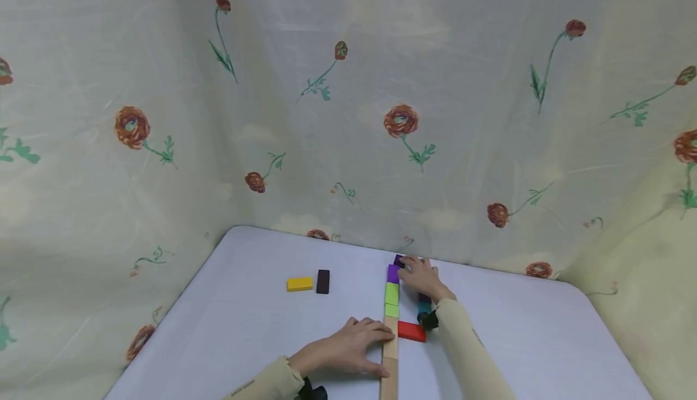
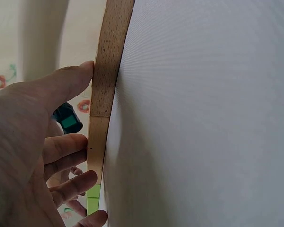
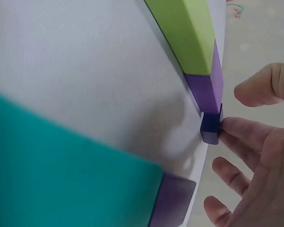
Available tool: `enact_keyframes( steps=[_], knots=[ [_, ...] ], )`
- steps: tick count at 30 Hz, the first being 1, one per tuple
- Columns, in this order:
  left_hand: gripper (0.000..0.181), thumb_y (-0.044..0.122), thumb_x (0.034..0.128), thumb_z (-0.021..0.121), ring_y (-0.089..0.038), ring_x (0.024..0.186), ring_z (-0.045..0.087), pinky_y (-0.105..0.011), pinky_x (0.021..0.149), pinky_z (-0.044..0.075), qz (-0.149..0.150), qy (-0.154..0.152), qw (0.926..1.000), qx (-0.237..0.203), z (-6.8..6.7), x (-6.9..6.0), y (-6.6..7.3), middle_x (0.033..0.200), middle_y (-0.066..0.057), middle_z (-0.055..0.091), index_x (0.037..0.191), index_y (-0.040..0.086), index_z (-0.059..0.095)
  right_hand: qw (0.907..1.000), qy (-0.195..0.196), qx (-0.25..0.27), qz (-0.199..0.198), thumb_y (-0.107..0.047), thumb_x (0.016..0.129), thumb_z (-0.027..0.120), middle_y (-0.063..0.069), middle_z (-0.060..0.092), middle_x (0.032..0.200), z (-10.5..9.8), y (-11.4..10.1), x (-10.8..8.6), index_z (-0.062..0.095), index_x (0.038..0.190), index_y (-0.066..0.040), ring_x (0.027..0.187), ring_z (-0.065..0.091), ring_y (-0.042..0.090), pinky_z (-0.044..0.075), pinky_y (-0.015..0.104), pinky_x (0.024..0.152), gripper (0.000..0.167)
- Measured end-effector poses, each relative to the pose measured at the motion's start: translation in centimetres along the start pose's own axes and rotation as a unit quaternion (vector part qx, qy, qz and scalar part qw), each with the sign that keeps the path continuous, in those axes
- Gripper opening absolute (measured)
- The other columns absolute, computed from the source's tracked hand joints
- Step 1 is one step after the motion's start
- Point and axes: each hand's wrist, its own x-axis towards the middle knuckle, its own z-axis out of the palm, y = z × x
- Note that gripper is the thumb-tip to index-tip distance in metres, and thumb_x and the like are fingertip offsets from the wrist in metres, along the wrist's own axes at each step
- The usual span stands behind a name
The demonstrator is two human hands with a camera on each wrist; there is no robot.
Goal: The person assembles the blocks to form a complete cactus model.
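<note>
touching the small navy block [image 1: 399, 260] just right of centre in the head view, the right hand [image 1: 422, 278] has its thumb clear and fingers loosely bent, gripping nothing. at lower centre, the left hand [image 1: 351, 347] is spread, thumb and fingertips against the wooden blocks [image 1: 389, 382], without a grip. these, the green blocks [image 1: 391, 294] and the purple block [image 1: 393, 273] already form a row reaching the bottom edge. seemingly unplaced: the yellow block [image 1: 300, 284] and blackish block [image 1: 323, 281], left of centre, apart from the row.
</note>
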Motion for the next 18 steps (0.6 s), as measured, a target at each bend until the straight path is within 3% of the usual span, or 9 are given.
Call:
enact_keyframes(
  steps=[18],
  knots=[
    [0.067, 0.065, 0.0847, 0.059, -0.008, 0.129, 0.042, -0.033, 0.094, 0.037, -0.001, 0.0, 1.0, 0.005, -0.02, -0.04, 0.04, 0.143, 0.014, 0.046, 0.14, 0.029, 0.049, 0.9984, 0.002, -0.044, -0.035, -0.025, 0.09, 0.059, 0.021, 0.043, 0.146, 0.22, -0.82, 0.34, 0.052, 0.138, -0.007, 0.133, 0.031, 0.046, 0.024, 0.069, 0.103, 0.053]
  ],
)
